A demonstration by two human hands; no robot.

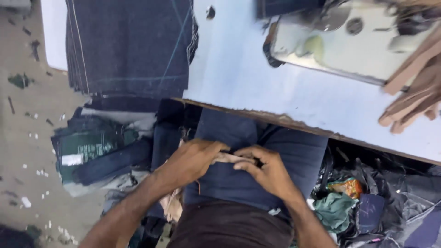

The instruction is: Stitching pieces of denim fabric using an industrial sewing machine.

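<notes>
Closest to the camera, the person's left hand [195,158] and right hand [266,170] meet on a stack of dark blue denim pieces [239,174] resting on the lap, below the table edge, where the knees can take its weight. Both hands have their fingers curled closed on a pale tan strip of cloth [229,157] lying across the top of the stack, seemingly to keep it taut between them; how far the strip runs is hidden under the knuckles. To the right, a heap of scraps [349,202] lies on the floor, its items hard to tell apart. Beyond, the white table [239,69] carries a folded denim pile [128,46] overhanging its near edge, and a blurred sewing machine [349,41], cut off at the top. Tan strips [413,92] hang at the right edge.
</notes>
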